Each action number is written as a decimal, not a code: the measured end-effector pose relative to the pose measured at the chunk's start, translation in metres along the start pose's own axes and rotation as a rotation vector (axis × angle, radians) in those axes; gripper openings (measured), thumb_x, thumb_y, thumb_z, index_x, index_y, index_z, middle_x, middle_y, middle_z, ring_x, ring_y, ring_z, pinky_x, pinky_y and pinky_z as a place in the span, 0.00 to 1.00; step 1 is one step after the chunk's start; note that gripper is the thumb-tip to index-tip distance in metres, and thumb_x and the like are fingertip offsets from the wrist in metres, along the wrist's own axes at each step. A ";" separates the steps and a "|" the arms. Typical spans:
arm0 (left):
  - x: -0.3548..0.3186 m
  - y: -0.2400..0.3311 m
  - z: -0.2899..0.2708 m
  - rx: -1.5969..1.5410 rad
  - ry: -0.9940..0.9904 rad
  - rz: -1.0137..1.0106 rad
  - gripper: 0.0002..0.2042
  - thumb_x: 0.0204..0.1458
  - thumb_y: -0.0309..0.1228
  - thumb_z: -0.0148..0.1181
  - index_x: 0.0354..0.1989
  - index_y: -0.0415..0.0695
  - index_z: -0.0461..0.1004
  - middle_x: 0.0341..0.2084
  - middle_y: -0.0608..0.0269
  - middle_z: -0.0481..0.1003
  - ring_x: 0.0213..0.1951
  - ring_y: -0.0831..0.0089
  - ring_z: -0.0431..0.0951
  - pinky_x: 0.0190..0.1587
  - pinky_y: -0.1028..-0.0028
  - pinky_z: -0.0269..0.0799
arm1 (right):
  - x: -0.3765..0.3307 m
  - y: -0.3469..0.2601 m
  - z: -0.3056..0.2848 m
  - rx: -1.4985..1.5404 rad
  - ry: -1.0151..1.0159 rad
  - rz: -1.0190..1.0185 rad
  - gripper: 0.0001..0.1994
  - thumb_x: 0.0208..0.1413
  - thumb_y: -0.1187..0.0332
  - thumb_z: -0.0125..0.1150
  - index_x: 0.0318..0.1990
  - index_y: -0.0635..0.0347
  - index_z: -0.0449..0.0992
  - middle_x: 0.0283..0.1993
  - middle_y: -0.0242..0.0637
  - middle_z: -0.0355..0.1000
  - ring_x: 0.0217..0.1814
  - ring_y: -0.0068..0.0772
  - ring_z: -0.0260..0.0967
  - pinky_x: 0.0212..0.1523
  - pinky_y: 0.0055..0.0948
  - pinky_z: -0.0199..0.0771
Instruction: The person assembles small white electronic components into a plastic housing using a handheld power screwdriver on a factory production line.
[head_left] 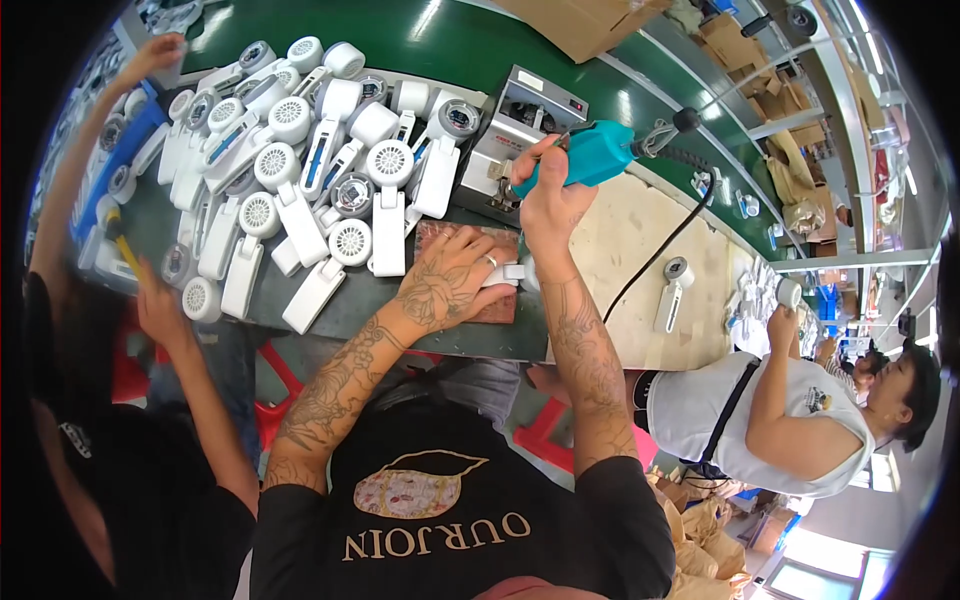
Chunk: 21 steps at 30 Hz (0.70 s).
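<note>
My left hand (450, 275) lies over a white handheld fan (513, 271), its fingers curled on the part and a ring on one finger. Most of that fan is hidden beneath the hand and behind my right wrist. Under it is a reddish-brown work pad (495, 309) at the bench's near edge. My right hand (552, 195) is wrapped around a teal electric screwdriver (602, 153), raised above the fan. The screwdriver's tip is hidden by the hand and forearm.
Many white fans (290, 200) are piled to the left. A metal screw feeder (510, 135) stands behind the pad. A black cable (660, 250) crosses the pale board (625, 225) at right, where another fan (672, 300) lies. Co-workers sit on both sides; one holds a yellow-handled tool (128, 255).
</note>
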<state>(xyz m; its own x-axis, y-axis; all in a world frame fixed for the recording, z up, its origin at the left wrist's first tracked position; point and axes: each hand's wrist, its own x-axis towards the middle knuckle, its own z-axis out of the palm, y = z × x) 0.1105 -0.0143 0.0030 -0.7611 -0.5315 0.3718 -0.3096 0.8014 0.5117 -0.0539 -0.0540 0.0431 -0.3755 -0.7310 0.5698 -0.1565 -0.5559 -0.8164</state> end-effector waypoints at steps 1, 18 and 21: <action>0.000 0.002 0.001 0.006 -0.023 -0.016 0.22 0.59 0.49 0.56 0.54 0.46 0.74 0.50 0.58 0.73 0.55 0.57 0.70 0.61 0.56 0.63 | -0.002 -0.003 0.001 0.016 0.000 0.014 0.18 0.67 0.54 0.57 0.39 0.64 0.69 0.24 0.34 0.67 0.24 0.27 0.66 0.26 0.26 0.67; 0.000 -0.003 0.001 -0.032 -0.055 -0.101 0.23 0.57 0.50 0.58 0.55 0.47 0.74 0.51 0.56 0.72 0.58 0.54 0.69 0.59 0.58 0.66 | -0.049 -0.050 -0.023 0.014 0.092 0.278 0.31 0.59 0.42 0.62 0.42 0.70 0.70 0.23 0.35 0.66 0.24 0.29 0.65 0.25 0.28 0.66; -0.001 -0.003 0.001 -0.033 -0.066 -0.111 0.24 0.57 0.49 0.59 0.55 0.47 0.74 0.50 0.56 0.72 0.58 0.54 0.69 0.59 0.57 0.66 | -0.051 -0.052 -0.022 0.005 0.066 0.313 0.29 0.61 0.44 0.61 0.41 0.69 0.70 0.23 0.35 0.65 0.24 0.28 0.65 0.25 0.29 0.66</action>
<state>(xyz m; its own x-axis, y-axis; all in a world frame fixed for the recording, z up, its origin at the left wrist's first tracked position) 0.1117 -0.0154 0.0004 -0.7593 -0.5963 0.2604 -0.3759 0.7287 0.5724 -0.0464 0.0211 0.0544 -0.4632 -0.8397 0.2835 -0.0199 -0.3099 -0.9506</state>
